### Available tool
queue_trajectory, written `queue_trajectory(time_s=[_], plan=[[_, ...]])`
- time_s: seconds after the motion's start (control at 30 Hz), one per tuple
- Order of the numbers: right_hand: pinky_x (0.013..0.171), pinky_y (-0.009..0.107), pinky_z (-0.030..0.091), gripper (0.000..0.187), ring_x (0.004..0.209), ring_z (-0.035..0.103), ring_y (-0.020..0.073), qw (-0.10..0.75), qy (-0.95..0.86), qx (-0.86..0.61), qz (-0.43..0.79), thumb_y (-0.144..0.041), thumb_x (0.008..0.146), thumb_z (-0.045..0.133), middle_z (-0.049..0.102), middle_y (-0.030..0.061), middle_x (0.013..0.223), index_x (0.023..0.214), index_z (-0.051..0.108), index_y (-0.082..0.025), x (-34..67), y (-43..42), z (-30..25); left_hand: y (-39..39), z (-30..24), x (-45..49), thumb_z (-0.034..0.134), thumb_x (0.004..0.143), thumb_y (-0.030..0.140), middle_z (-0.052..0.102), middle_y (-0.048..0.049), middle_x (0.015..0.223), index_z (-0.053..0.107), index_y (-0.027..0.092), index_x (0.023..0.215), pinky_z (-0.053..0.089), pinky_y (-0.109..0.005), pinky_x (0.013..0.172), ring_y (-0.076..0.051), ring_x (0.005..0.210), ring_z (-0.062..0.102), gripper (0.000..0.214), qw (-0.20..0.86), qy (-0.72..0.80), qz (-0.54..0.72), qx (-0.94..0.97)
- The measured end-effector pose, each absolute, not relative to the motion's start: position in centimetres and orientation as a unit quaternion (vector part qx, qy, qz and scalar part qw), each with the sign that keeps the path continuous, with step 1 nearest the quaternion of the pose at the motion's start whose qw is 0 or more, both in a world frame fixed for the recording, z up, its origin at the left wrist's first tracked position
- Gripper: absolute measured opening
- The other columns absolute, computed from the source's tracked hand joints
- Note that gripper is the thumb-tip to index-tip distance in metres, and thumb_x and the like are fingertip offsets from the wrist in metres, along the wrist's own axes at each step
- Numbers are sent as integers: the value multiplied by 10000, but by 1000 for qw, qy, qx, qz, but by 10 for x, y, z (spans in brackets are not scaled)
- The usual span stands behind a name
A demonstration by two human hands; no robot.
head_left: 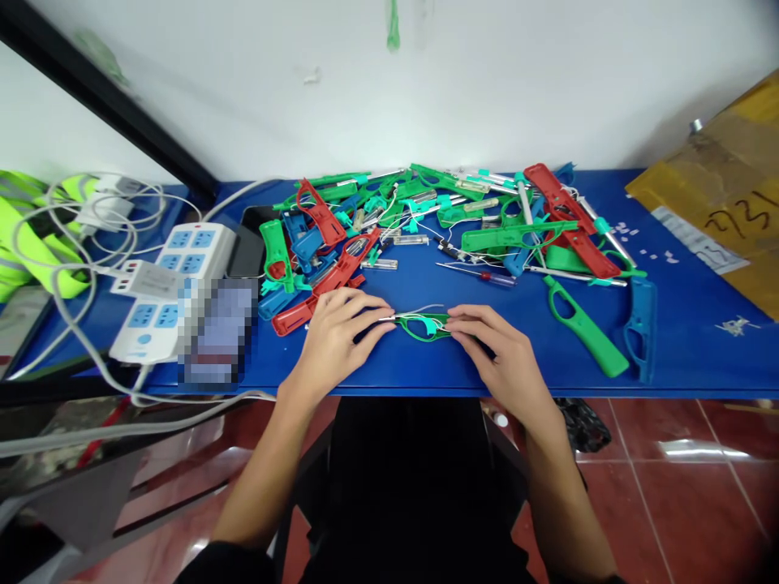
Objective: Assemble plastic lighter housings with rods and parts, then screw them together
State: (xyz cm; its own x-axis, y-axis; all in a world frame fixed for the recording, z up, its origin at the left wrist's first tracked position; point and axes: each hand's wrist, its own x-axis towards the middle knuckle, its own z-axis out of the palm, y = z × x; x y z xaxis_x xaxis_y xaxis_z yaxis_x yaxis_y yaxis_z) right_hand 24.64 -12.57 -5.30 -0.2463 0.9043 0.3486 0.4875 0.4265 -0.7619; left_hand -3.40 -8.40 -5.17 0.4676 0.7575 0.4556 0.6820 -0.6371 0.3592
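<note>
Between my hands, near the front edge of the blue table, lies a green lighter shell (419,336) with a teal trigger (432,326) and a thin white wire in it. My left hand (341,328) pinches the left end, around a thin metal tube, thumb and forefinger together. On the other side my right hand (496,345) pinches the right end, where a white wire shows. My fingers hide both ends. Just beyond lies a small screwdriver (499,279) with a clear purple handle. To the right are a green lighter shell (587,328) and a blue lighter shell (641,328).
A pile of red, green and blue lighter parts (334,280) spreads along the back. At left are a white power strip (200,239) with cables, a black phone (247,243) and a pixelated phone (222,328). A taped cardboard box (724,178) stands at right.
</note>
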Motion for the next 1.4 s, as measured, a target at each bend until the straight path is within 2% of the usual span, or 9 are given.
queue_trajectory(time_s=[0.17,0.37,0.53,0.7,0.9,1.17,1.27,1.4], plan=[[1031,456,642,199,1180,758,254,401,-732,-467,292,-202,1104,601,753,84,1285,1139,785,-269,248,-124,-52,-81,-56,-38,707,1068,327,844,-29,1154,846,279,1105,493,-418,877,-211,983,698,152,111,402,316,852],[1064,471,623,183,1183,756,258,387,-740,-465,294,-219,1102,607,761,86,1279,1132,782,-264,251,-123,-47,-84,-55,-38,690,1073,327,827,-30,1153,852,284,1099,495,-410,886,-202,964,691,170,147,404,304,850],[1043,476,630,154,1191,750,268,381,-732,-484,290,-272,1094,636,752,92,1322,1168,771,-268,253,-122,-48,-84,-56,-40,692,1061,395,818,-27,1162,857,304,1110,478,-415,893,-202,942,669,195,146,411,291,851],[1100,484,594,139,1235,734,267,381,-740,-478,282,-276,1103,621,744,99,1329,1136,756,-262,252,-123,-49,-83,-49,-39,656,1080,400,811,-34,1167,856,288,1107,469,-410,874,-207,939,658,231,136,418,266,858],[1080,472,594,152,1227,732,263,381,-754,-464,265,-258,1109,596,741,113,1278,1075,742,-238,250,-123,-49,-79,-45,-41,634,1089,421,802,-54,1155,856,264,1075,484,-415,890,-221,961,655,272,161,387,258,871],[1092,495,609,261,1257,717,271,351,-790,-450,225,-223,1135,506,698,148,1382,1213,755,-241,246,-131,-48,-89,-53,-35,654,1091,362,809,-61,1116,843,232,1095,477,-399,851,-221,942,655,230,97,408,285,862],[1128,515,602,287,1316,692,291,328,-793,-470,209,-228,1134,517,656,161,1469,1289,758,-233,245,-138,-50,-93,-54,-34,618,1111,347,809,-72,1141,829,224,1136,481,-416,882,-234,995,665,246,75,413,278,864],[1168,541,583,327,1377,659,309,331,-799,-475,165,-244,1138,531,655,171,1472,1403,721,-232,243,-144,-58,-96,-55,-34,588,1125,326,807,-82,1191,809,214,1193,481,-431,931,-245,1058,678,257,55,405,270,872]])
